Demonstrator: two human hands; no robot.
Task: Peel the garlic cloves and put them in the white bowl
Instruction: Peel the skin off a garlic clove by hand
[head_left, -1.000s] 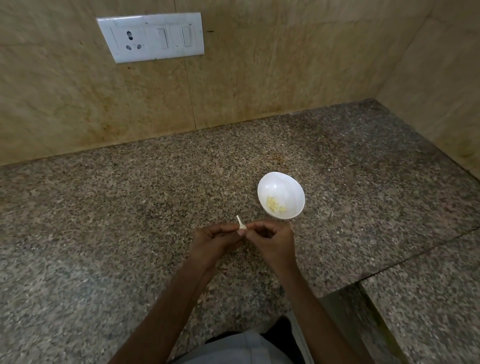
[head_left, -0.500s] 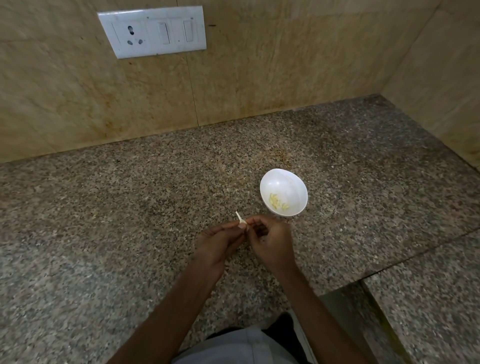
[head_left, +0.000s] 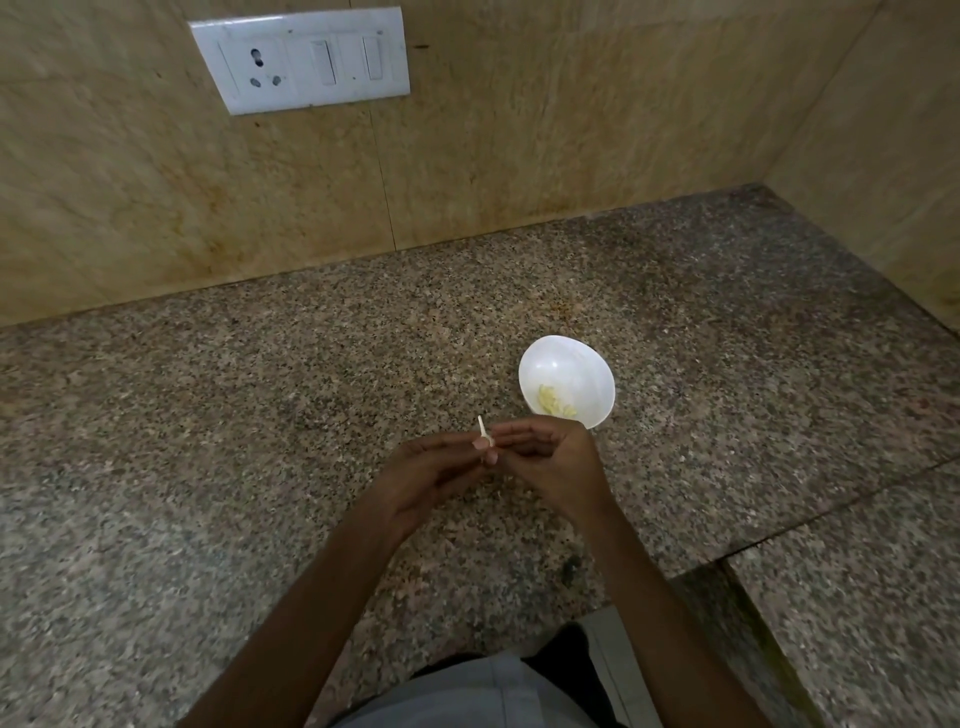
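A white bowl (head_left: 567, 364) stands on the granite counter (head_left: 260, 395) and holds several peeled, pale yellow garlic cloves (head_left: 555, 401). Just in front of the bowl my two hands meet above the counter. My left hand (head_left: 434, 475) and my right hand (head_left: 545, 460) pinch a small garlic clove (head_left: 484, 435) between their fingertips. A thin white strip of its skin sticks up from the pinch. Most of the clove is hidden by the fingers.
A tiled wall with a white switch and socket plate (head_left: 301, 60) rises behind the counter. A second wall closes the right side. The counter's front edge steps back at lower right, where a seam (head_left: 810, 525) runs across the stone.
Both hands stay together on the clove, working it between the fingertips. The right hand's fingers have closed over the left fingertips. The bowl has not moved.
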